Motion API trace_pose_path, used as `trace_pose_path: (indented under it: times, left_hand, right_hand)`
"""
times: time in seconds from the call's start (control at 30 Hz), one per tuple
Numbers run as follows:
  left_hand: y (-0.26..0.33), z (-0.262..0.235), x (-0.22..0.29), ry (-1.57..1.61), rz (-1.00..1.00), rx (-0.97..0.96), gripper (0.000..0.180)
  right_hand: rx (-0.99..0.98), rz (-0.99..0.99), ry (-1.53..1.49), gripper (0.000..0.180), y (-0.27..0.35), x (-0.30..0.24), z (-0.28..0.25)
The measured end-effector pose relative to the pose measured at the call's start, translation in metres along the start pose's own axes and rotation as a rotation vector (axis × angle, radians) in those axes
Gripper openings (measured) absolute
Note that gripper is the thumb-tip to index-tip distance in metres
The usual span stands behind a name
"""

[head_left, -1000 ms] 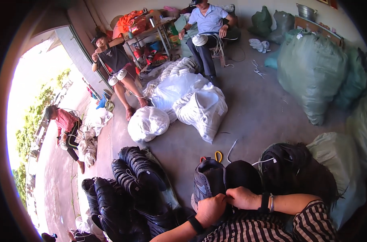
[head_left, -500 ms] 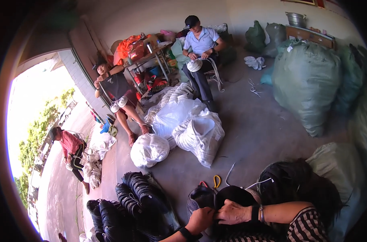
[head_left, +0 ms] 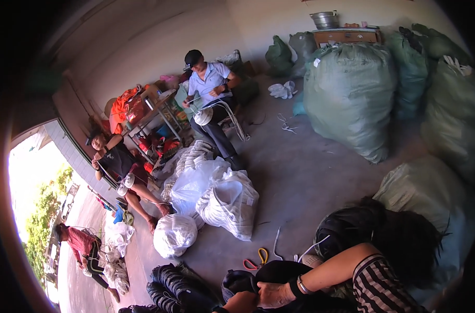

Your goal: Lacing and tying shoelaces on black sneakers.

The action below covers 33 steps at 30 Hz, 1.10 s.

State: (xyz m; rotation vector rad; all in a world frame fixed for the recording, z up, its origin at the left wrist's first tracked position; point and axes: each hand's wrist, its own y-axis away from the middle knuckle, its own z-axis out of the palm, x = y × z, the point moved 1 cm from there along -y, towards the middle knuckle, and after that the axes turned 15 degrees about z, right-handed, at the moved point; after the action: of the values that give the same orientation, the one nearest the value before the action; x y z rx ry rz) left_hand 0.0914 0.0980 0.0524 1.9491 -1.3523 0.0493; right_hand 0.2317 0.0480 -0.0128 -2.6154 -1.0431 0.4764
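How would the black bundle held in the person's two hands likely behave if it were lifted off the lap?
The black bundle would probably sag and fold: it bulges softly under the right hand and left hand. It looks like cloth, so likely light, unlikely to roll or break.

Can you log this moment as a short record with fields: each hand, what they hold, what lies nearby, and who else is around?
left hand: at the lower edge, gripping the black bundle
right hand: beside it, fingers closed on the same bundle
nearby on floor: orange and yellow scissors, white bags of white cord, black stacks
behind: large green sacks, metal basin on a wooden cabinet
others: seated person in a cap winding white cord, seated person by the doorway, a third person outside
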Motion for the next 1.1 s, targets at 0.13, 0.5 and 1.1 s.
trace_pose_path:
  times: [0.13, 0.5, 1.1]
  left_hand:
    - [-0.005, 0.004, -0.011, -0.104, 0.113, -0.029, 0.02]
    - [-0.005, 0.041, -0.031, -0.017, 0.127, 0.385, 0.029]
    - [0.035, -0.02, 0.006, -0.555, 0.038, 0.279, 0.014]
  right_hand:
    - [0.056, -0.124, -0.011, 0.024, 0.007, 0.008, 0.05]
    - [0.547, -0.541, 1.165, 0.038, 0.002, 0.007, 0.054]
    - [-0.223, 0.169, -0.444, 0.026, 0.007, 0.007, -0.028]
